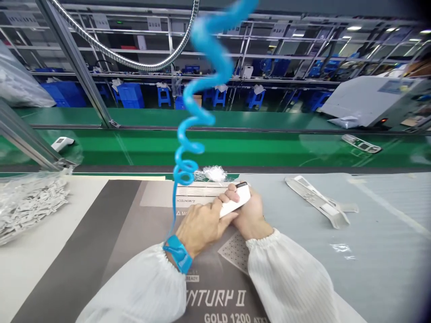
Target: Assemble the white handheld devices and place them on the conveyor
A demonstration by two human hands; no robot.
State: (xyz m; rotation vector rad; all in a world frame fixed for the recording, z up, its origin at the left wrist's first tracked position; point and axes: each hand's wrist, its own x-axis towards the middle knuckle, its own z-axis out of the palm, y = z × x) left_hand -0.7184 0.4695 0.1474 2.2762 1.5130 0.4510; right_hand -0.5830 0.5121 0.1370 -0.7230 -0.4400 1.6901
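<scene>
Both my hands are closed round a white handheld plastic device [232, 205] with a dark end, above a dark printed mat. My left hand [202, 224] grips its near part from the left and wears a blue wrist strap [179, 254] with a coiled blue cord [188, 148]. My right hand [251, 217] wraps it from the right, its palm partly behind the device. Right of my hands lie white plastic shell pieces [318, 202]. Crumpled clear plastic film [214, 173] sits just beyond my fingers.
A clear bag [33, 206] of small pale parts rests at the left. Across the bench runs a green conveyor belt [151, 148] carrying a similar white device [62, 143] and a white shell [362, 143]. A grey-white machine [373, 101] stands back right; a metal post [77, 63] rises left.
</scene>
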